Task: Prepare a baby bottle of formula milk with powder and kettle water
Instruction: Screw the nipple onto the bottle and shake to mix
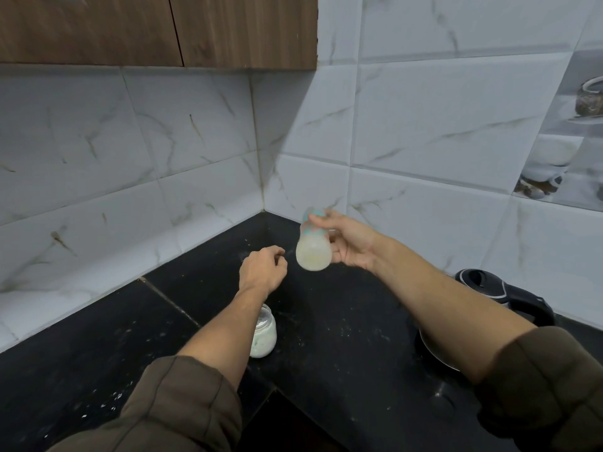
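Note:
My right hand (350,244) grips a baby bottle (313,247) with a teal cap, held in the air over the black counter (342,321). The bottle is blurred and holds pale milky liquid; its base points toward me. My left hand (262,272) hovers just left of the bottle with its fingers loosely curled and nothing in it. A small glass jar of white powder (265,336) stands open on the counter under my left forearm. A black and steel kettle (499,305) sits at the right, partly hidden by my right arm.
White marble-look tiles cover both walls of the corner (264,203). A brown wooden cabinet (163,27) hangs above on the left. White powder specks lie scattered on the counter near the jar and at the front left.

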A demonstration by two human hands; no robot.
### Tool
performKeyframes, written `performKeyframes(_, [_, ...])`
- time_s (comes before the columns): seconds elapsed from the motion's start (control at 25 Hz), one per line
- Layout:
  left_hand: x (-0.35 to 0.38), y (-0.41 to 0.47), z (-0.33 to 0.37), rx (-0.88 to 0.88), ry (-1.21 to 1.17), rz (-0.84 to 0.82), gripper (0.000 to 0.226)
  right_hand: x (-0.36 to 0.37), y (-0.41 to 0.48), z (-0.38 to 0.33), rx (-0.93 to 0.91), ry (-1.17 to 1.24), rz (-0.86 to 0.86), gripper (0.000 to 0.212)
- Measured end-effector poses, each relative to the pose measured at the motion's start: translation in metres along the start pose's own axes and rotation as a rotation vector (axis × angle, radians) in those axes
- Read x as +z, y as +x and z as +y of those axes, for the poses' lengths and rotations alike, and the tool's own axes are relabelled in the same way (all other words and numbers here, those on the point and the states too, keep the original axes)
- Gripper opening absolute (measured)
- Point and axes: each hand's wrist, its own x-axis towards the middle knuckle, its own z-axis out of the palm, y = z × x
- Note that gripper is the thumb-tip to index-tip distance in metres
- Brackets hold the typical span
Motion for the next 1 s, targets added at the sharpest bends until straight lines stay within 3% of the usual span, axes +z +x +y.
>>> performKeyframes(0.08, [0.001, -0.001, -0.001, 0.003, -0.004, -0.001, 0.035, -0.004, 0.004, -0.002, -0.023, 0.244, 0.202, 0.028])
performKeyframes(0.16, [0.0, -0.001, -0.002, -0.004, 0.005, 0.004, 0.035, -0.008, 0.006, -0.004, -0.001, 0.394, 0.248, 0.031])
performKeyframes(0.32, [0.001, 0.001, 0.0, 0.003, 0.001, 0.003, 0.034, -0.009, -0.001, 0.003, 0.027, -0.031, 0.0, 0.03])
performKeyframes(0.44, [0.003, 0.0, 0.0, 0.013, -0.013, 0.007, 0.034, -0.011, 0.004, 0.003, -0.034, 0.238, 0.228, 0.031])
performKeyframes(0.52, [0.003, -0.001, -0.001, 0.006, -0.006, 0.005, 0.034, -0.014, 0.008, 0.002, -0.027, 0.429, 0.288, 0.034])
performKeyframes(0.68, [0.002, 0.0, 0.0, 0.003, 0.003, -0.003, 0.034, -0.012, 0.001, 0.0, 0.004, -0.04, 0.05, 0.034])
performKeyframes(0.76, [0.001, 0.001, 0.0, 0.006, -0.002, 0.003, 0.034, -0.01, 0.003, 0.0, -0.024, -0.003, 0.104, 0.033])
performKeyframes(0.88, [0.0, 0.001, 0.001, 0.004, -0.014, 0.013, 0.034, -0.012, 0.013, -0.002, -0.038, 0.364, 0.314, 0.031])
performKeyframes(0.92, [-0.001, 0.001, 0.001, 0.004, -0.011, 0.018, 0.034, -0.012, 0.013, -0.001, -0.03, 0.385, 0.314, 0.031])
performKeyframes(1.0, [-0.001, 0.002, 0.0, 0.004, -0.003, 0.019, 0.034, -0.008, 0.009, 0.002, -0.007, 0.185, 0.201, 0.034])
